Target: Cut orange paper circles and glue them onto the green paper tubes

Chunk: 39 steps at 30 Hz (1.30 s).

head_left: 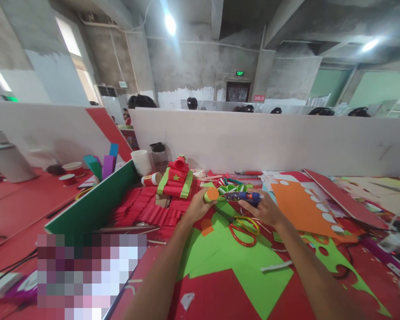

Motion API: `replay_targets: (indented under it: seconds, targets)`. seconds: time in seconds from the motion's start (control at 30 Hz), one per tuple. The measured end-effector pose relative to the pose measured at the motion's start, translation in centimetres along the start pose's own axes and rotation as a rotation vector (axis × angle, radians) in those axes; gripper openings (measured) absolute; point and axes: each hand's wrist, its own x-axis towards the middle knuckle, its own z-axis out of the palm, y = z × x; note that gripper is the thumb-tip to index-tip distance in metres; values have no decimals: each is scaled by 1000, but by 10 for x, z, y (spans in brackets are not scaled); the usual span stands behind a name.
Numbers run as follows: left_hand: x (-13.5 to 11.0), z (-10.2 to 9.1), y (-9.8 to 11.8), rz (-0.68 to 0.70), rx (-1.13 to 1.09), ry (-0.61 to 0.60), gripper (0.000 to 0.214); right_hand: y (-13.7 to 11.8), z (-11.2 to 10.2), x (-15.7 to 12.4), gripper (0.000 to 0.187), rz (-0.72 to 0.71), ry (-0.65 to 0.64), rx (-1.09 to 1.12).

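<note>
My left hand (197, 208) grips a small paper roll (212, 194) with a round orange end and a yellow-green side. In my right hand (265, 211) is a dark blue hot glue gun (242, 197), its nozzle pointing left at the paper roll and close to it. Whether the tip touches the roll I cannot tell. Below the hands, scissors (244, 232) with red and yellow handles lie on green paper sheets (216, 258). A small orange paper piece (207, 227) sits near my left wrist. Green and white folded paper (232, 190) shows behind the glue gun.
Left of the hands, folded red paper strips (146, 206) surround a red paper model (176, 178) with a gold star. A green board (96, 200) stands at the left. Orange cut-out paper (295, 204) lies right, and a white partition (253, 142) runs behind.
</note>
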Motion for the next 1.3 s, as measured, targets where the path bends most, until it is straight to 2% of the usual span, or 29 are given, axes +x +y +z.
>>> replay_targets:
  seconds: [0.27, 0.7, 0.9, 1.3]
  targets:
    - [-1, -1, 3, -4, 5, -5, 34, -9, -2, 1, 34, 36, -28, 60]
    - [-1, 0, -3, -45, -51, -15, 36, -1, -20, 1, 33, 92, -83, 63]
    - [0, -1, -4, -35, -4, -14, 35, 5, -25, 0, 36, 114, -11, 57]
    - [-1, -2, 2, 27, 55, -47, 31, -1, -12, 3, 32, 85, 70, 58]
